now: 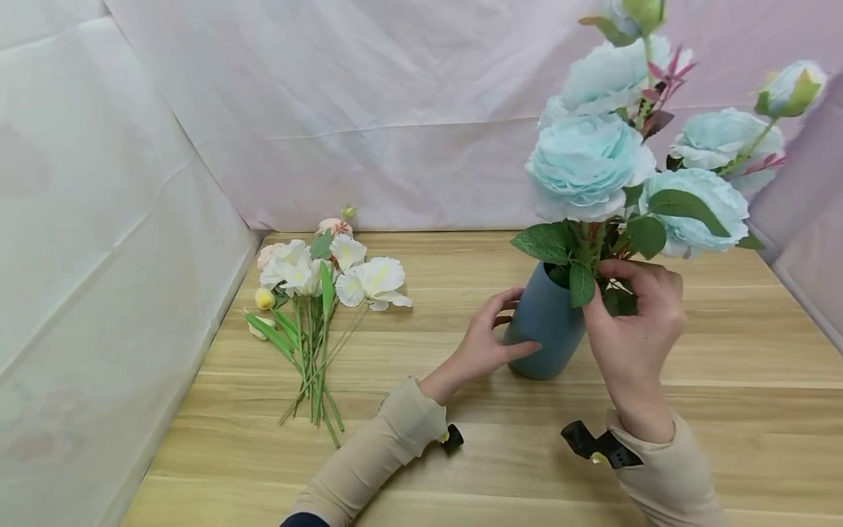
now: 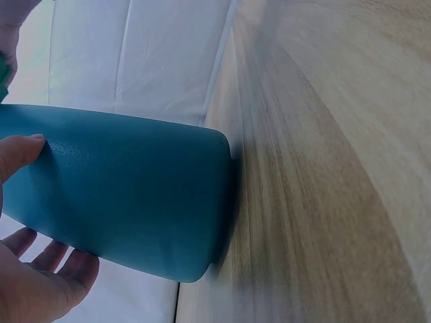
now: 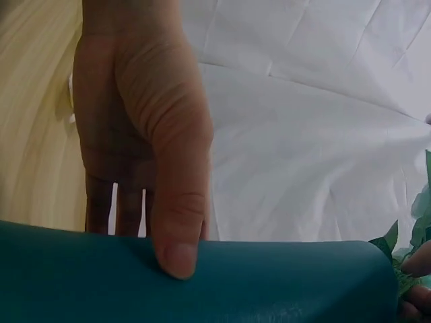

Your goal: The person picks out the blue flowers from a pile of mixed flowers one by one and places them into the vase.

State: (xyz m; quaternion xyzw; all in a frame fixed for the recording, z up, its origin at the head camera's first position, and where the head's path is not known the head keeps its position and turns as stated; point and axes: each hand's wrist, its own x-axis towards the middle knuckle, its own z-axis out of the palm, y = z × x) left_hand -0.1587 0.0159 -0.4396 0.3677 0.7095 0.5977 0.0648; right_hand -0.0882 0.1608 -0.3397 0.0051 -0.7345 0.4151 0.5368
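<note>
A blue vase (image 1: 544, 322) stands at the right of the table, leaning a little in the head view. My left hand (image 1: 484, 340) grips its side, the thumb in front and the fingers behind; this hand (image 3: 145, 114) also fills the middle of the right wrist view. Tall pale blue artificial flowers (image 1: 586, 165) with green leaves rise from the vase mouth. Just above the rim, my right hand (image 1: 635, 322) pinches the flower stems between thumb and forefinger. Leaves hide part of that pinch. In the left wrist view, the vase (image 2: 114, 188) lies across the left half.
To the left on the wooden table (image 1: 217, 454) lies a loose bunch of white flowers (image 1: 296, 271) with thin green stems, plus peach blooms behind. Pale cloth (image 1: 369, 110) walls off the back and both sides. Small black devices are fixed at both sleeve cuffs.
</note>
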